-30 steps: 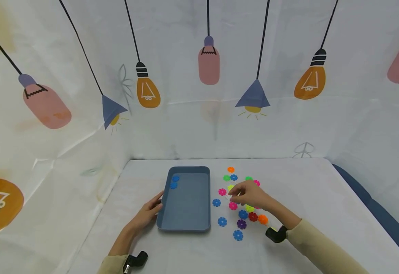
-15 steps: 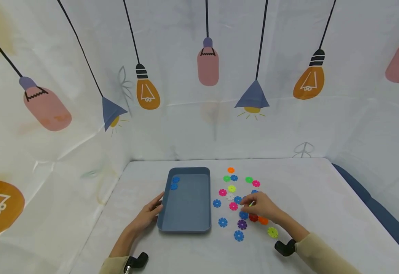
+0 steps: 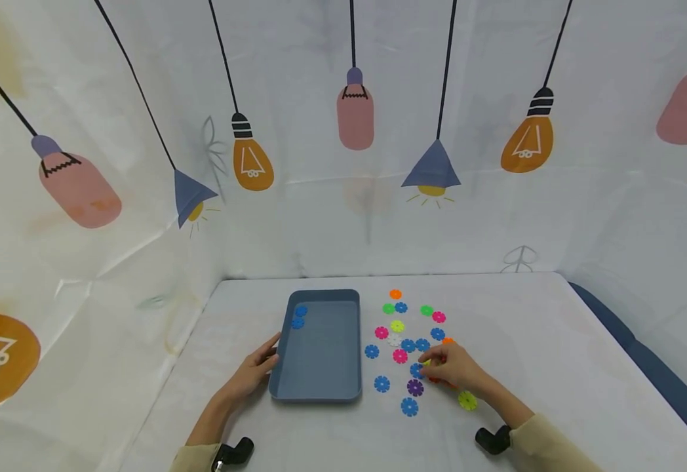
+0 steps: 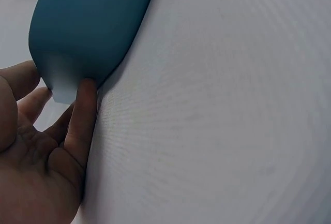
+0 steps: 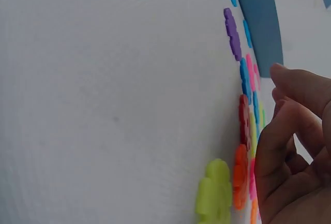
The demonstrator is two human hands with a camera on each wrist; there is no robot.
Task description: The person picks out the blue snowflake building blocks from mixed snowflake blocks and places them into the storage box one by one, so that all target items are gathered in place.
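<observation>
Discs point(image 3: 415, 370) lie under right hand point(image 3: 452, 369), beside tray point(image 3: 320, 354).

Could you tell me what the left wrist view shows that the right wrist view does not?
Only the left wrist view shows the left hand, its straight fingers touching the near corner of the blue tray. Only the right wrist view shows the right hand, fingers curled above the flower-shaped discs, among them a purple disc, a red disc and a lime disc; whether it grips one is unclear. Both views share the tray and the white tabletop.
</observation>
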